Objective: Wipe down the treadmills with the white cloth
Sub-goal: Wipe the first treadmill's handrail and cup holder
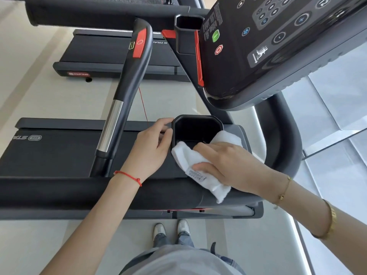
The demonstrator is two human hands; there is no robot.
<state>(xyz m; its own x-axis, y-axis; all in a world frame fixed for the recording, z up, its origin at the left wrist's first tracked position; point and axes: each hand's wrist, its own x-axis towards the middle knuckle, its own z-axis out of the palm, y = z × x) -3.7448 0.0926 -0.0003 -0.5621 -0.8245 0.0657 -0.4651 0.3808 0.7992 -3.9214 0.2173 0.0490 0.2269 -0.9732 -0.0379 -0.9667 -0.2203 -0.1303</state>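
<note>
I stand beside a black treadmill point(59, 155) and look down at its console side. My right hand point(228, 165) presses the white cloth point(190, 159) against the near rim of a deep black cup holder point(196, 130), with part of the cloth folded around the holder's right side. My left hand point(153, 143) rests on the holder's left edge, fingers curled over the rim. The control panel point(268, 46) with green and red buttons hangs above to the right.
A handrail point(131, 80) with a red stop button and a silver grip slants up at the left of my hands. A second treadmill point(111, 56) stands farther away. My shoes point(170, 229) are on pale floor below. Glass panels lie at the right.
</note>
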